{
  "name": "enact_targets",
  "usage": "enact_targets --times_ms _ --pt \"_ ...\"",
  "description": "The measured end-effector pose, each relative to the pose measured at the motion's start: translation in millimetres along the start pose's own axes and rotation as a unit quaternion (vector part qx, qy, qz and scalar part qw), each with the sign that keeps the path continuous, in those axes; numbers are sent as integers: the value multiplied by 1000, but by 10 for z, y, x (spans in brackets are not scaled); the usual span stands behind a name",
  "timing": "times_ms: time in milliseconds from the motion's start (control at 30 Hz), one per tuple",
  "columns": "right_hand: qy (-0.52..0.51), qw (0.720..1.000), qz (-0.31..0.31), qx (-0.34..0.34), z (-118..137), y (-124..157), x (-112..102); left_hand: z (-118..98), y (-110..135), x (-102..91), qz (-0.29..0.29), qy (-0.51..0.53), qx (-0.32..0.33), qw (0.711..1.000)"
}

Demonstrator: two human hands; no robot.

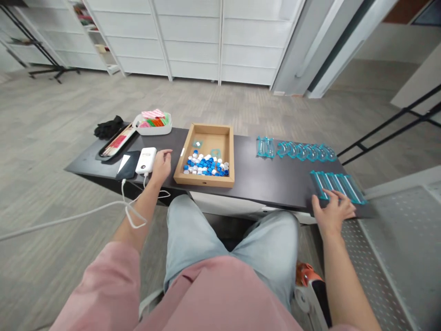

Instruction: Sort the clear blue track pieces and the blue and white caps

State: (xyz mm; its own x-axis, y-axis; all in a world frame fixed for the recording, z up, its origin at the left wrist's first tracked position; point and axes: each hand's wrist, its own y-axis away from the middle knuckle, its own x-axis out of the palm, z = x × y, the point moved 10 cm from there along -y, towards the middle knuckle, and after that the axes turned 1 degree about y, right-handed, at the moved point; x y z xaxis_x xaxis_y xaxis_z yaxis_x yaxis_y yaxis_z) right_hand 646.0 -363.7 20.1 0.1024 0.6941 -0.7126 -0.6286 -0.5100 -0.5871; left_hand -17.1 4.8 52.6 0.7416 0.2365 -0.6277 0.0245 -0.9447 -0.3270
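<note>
My left hand (161, 166) rests on the dark tabletop with loosely bent fingers and holds nothing I can see. It lies between a white power bank (146, 160) with a cable plugged in and a shallow cardboard box (204, 181). Inside the box are many small blue and white caps (206, 165) and a few clear pieces. Over at the right end, my right hand (332, 211) is spread, its fingertips at the near edge of a row of clear, teal-edged plastic pieces (339, 184). Whether they touch a piece is hard to make out.
Behind that row stand more clear teal pieces (306, 151) and a smaller group (265, 147). At the left are a white basket (153, 130) of colourful packets, a dark tray (117, 143) of sticks, black cloth (108, 127) and a dark pouch (128, 165). A white cable (86, 210) trails leftward.
</note>
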Motion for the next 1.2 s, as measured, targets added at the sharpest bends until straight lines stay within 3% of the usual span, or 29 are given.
enact_targets --times_ms 133,233,367,500,600,733,900,1033,1133,1200 --pt "-48 991 94 -84 814 45 41 19 -199 349 65 -13 21 998" --pt "-86 966 170 -173 1638 88 117 58 -217 547 104 -33 30 994" --pt "-145 918 251 -271 2821 87 391 114 -160 627 108 -73 34 991" --pt "-159 858 320 -369 3975 58 983 91 -134 632 101 -135 43 985" --pt "-95 833 369 -402 4511 33 1558 81 -137 642 104 -152 38 982" --pt "-29 807 420 -414 4704 85 2088 76 -132 650 104 -154 40 982" --pt "-50 804 419 -419 4643 133 2211 55 -118 635 103 -153 42 982" --pt "-110 829 372 -403 4624 -27 2014 10 -117 604 109 -149 34 982" --pt "-171 850 316 -385 4463 -260 1652 -64 -98 562 107 -147 36 983" --pt "-181 861 288 -378 4195 -404 1380 -99 -80 535 104 -153 34 982"
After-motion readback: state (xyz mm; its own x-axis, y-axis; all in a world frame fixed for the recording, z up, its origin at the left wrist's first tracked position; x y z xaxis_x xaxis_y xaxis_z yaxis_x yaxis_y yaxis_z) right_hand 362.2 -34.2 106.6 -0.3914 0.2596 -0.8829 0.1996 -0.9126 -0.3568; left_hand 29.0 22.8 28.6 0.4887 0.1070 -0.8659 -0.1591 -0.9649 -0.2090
